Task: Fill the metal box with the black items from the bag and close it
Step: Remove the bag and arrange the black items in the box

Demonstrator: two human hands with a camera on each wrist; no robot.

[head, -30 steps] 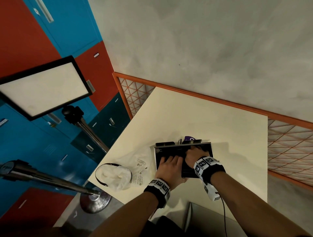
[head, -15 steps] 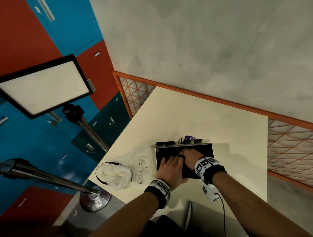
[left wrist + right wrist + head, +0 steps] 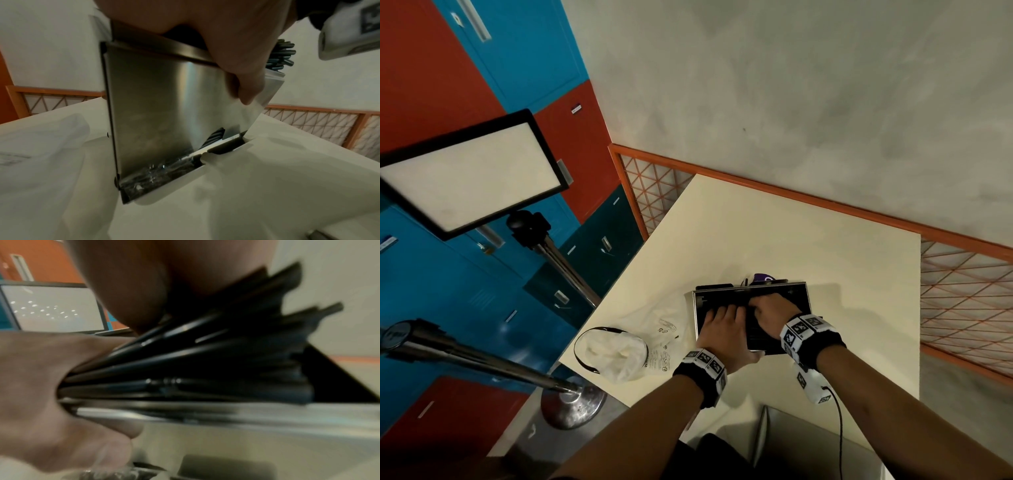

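Fingers of your left hand [image 3: 722,330] lie fairly straight over the black items [image 3: 205,363], thumb hooked under the near edge of the box [image 3: 156,123], as the left wrist view shows. Your right hand [image 3: 770,310] curls over the same bundle from the other side, fingers bent down onto the rods; whether they grip or only press cannot be told, the right wrist view being blurred.

Position: the box sits on the table [image 3: 808,246], tilted up on its far edge, with the near side raised off the surface. The bag [image 3: 619,353] lies just left of it, slumped and mouth open.

Progress, judged: loading looks mostly done. A thick fan of rods lies in the box, yet several ends stand above the rim and splay out, so the load is not yet seated flat.

Remaining, judged:
- press the rods level below the rim;
- check the bag for leftovers, its contents being hidden;
- close the box. No lid can be made out with certainty; a dark piece and a purple object [image 3: 762,277] lie just behind the box.
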